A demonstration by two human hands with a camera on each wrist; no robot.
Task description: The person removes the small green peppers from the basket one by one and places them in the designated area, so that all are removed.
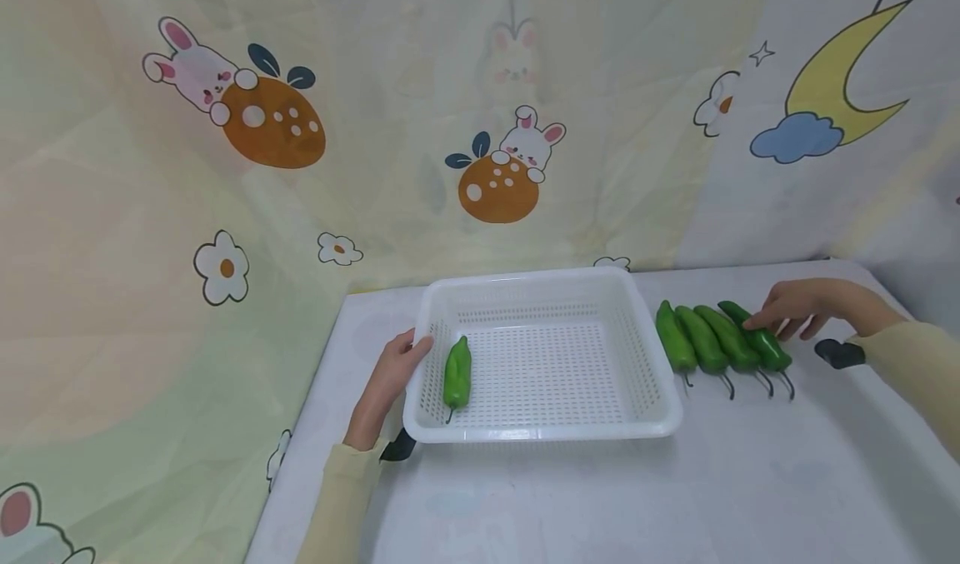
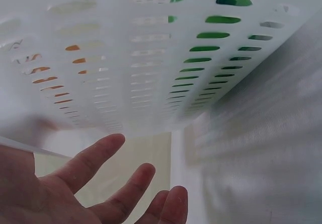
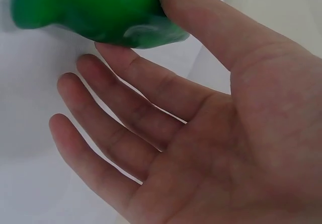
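Note:
A white perforated plastic basket [image 1: 540, 433] rests on the table, with one green pepper [image 1: 457, 372] lying inside near its left wall. At the basket's left rim my left hand [image 1: 390, 376] holds on, thumb over the edge; in the left wrist view the fingers [image 2: 121, 199] extend below the slotted wall. To the basket's right, several green peppers [image 1: 705, 341] lie side by side, stems toward me. My right hand [image 1: 817, 304] pinches the rightmost pepper [image 1: 761, 339] between thumb and index finger; the right wrist view shows its other fingers [image 3: 105, 123] away from the pepper.
A white cloth covers the table [image 1: 525, 506]. Behind and to the left hangs a pale curtain [image 1: 405, 72] printed with rabbits, flowers and a moon. Dark wrist straps [image 1: 840, 354] show at both sleeve cuffs.

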